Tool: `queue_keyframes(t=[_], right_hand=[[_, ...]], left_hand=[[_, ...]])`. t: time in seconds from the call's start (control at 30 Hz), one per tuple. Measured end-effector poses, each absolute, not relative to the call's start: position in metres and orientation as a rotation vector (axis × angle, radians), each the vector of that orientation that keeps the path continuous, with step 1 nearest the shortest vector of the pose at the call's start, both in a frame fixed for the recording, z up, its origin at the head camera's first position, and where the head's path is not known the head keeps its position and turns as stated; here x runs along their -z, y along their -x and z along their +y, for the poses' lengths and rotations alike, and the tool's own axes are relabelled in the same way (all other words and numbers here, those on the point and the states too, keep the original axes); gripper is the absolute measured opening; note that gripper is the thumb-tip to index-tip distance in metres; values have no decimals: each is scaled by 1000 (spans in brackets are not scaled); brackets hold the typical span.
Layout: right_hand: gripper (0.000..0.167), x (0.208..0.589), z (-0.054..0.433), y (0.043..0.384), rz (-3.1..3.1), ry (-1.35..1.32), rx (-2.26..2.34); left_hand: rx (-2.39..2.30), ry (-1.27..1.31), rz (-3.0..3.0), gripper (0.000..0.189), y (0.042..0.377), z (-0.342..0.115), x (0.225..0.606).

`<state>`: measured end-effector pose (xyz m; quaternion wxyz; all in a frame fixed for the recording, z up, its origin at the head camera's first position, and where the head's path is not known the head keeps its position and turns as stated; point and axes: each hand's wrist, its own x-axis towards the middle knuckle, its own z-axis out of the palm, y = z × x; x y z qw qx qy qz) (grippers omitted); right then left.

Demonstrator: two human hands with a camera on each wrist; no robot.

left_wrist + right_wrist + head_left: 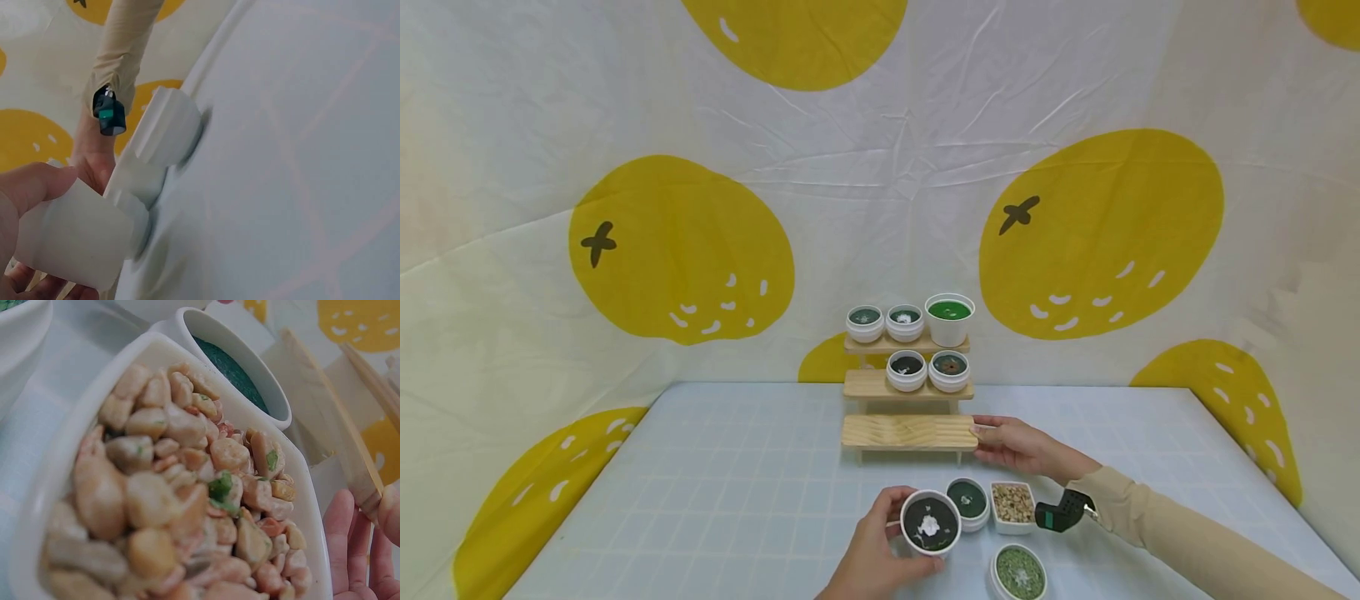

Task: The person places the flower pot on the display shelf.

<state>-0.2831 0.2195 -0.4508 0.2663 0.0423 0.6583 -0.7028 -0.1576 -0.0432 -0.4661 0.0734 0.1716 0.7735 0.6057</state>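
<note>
My left hand (874, 550) holds a white round cup (931, 522) with dark contents and a white patch on top, above the table. In the left wrist view, the thumb and fingers curl round the cup's (75, 234) side. My right hand (1018, 446) grips the right end of the lowest wooden shelf (910, 433) of a stepped stand, which bears no pots. The right wrist view shows fingers (340, 528) at the board's end. On the middle shelf (865, 383) stand two white pots; the top one (874, 344) bears two pots and a taller green-filled cup (949, 325).
Near my hands stand a dark green pot (970, 506), a square white dish of small pebbles (1013, 507) and a light green pot (1018, 572). A pale blue checked cloth (715, 500) covers the table. Behind hangs a white curtain (880, 208) with yellow fruit shapes.
</note>
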Motion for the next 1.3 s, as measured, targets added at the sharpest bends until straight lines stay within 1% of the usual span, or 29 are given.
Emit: queue_keyframes(t=[0.37, 0.67, 0.9, 1.1, 1.3], right_hand=[[63, 449, 219, 283, 1776, -124, 1890], [65, 447, 219, 282, 1768, -109, 1888], [63, 449, 220, 283, 1759, -119, 1894], [67, 448, 221, 282, 1748, -95, 1893], [64, 446, 220, 281, 1754, -98, 1898]], left_hand=[[-1883, -544, 2372, 70, 166, -50, 452], [-1874, -518, 2483, 72, 185, -62, 433], [-1878, -485, 2552, 72, 199, -68, 421], [-1902, -456, 2593, 73, 212, -71, 413], [-1912, -402, 2621, 73, 224, -76, 407]])
